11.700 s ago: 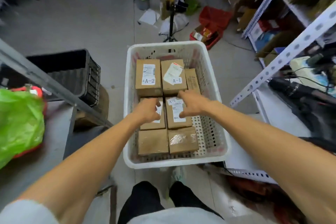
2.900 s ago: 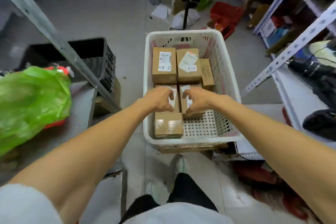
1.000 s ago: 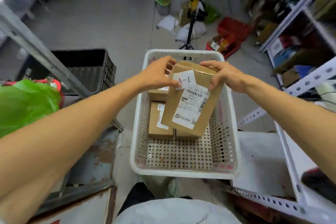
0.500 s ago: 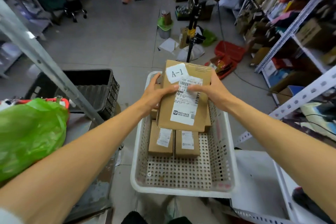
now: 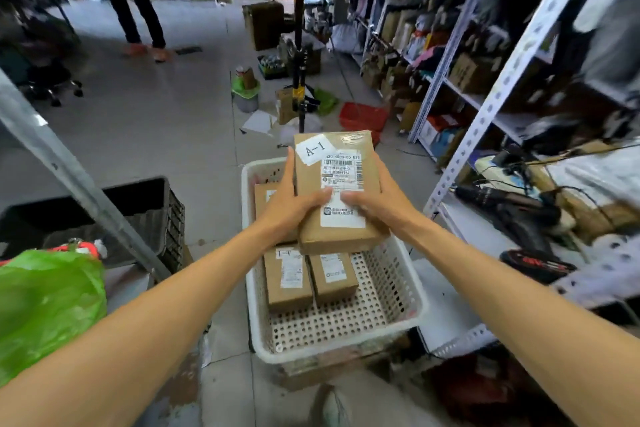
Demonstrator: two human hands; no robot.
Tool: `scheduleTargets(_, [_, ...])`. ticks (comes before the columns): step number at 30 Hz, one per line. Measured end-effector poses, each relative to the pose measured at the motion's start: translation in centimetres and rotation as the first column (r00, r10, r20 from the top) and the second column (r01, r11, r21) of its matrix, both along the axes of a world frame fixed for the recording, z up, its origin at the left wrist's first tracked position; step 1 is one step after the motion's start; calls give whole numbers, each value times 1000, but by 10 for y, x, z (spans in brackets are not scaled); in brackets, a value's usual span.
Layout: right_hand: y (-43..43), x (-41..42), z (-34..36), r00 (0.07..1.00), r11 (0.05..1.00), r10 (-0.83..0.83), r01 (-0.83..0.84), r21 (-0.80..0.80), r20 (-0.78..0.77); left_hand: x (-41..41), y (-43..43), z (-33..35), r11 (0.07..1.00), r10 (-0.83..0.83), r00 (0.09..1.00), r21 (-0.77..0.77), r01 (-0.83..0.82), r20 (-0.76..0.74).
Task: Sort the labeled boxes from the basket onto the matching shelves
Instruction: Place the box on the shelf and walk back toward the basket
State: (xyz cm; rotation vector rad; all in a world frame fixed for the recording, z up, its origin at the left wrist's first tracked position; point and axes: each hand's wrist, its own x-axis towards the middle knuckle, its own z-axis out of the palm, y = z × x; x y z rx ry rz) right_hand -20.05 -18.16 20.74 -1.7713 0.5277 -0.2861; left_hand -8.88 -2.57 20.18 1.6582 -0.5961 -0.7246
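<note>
**Head view, looking forward and down.** Both hands hold 1 cardboard box (image 5: 337, 236) in the air above the far half of a white perforated basket (image 5: 346, 340).

- **Left hand:** The left hand (image 5: 289, 206) grasps the box's left edge, with the fingers wrapped behind it and the thumb lying across the front face.
- **Right hand:** The right hand (image 5: 379, 204) grasps the right edge in the same way, with its thumb on the printed shipping label (image 5: 343, 191). The 2 thumb tips nearly meet on the label.
- **Held box:** A smaller white sticker (image 5: 315, 149) reading "A-1" sits at the upper left corner, and clear tape shines along the top edge. The box is tilted, with its labelled face turned toward the camera.

**Inside the basket.** A near-left box (image 5: 287, 284) and a near-right box (image 5: 332, 279) lie side by side, touching, and each has a white label on top. A 3rd box (image 5: 265, 198) is partly hidden behind the left hand, by the basket's far left wall.

**Surroundings.**

- A black crate (image 5: 145, 211) stands on the floor left of the basket.
- A grey metal post (image 5: 69, 177) slants in front of the crate.
- A green plastic bag (image 5: 45, 305) lies at the lower left.
- White slotted shelf uprights (image 5: 485, 114) rise on the right and carry stocked shelves.
- Beyond the basket stand a tripod pole (image 5: 299, 45) and a red tray (image 5: 362, 116).
- A standing person's legs (image 5: 138, 10) show at the far back.
</note>
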Motion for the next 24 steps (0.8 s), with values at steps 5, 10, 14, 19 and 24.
scheduleTargets(5, [28, -72, -8, 997, 997, -68, 69, 42, -23, -42, 17, 2, 980, -195, 980, 59, 192, 38])
scheduleTargets(10, [42, -140, -6, 995, 997, -78, 79, 19, -59, -93, 29, -2, 937, -339, 940, 102, 333, 42])
scheduleTargets(14, [50, -198, 2, 993, 994, -112, 112, 1, -32, -143, 31, 5, 933, -357, 931, 86, 351, 78])
scheduleTargets(19, [63, -274, 9, 989, 989, -144, 145, -39, 21, -213, 33, 13, 929, -369, 923, 49, 366, 111])
scheduleTargets(24, [80, -366, 16, 960, 961, -276, 277, -22, 35, -291, 27, 21, 878, -476, 874, 7, 478, 94])
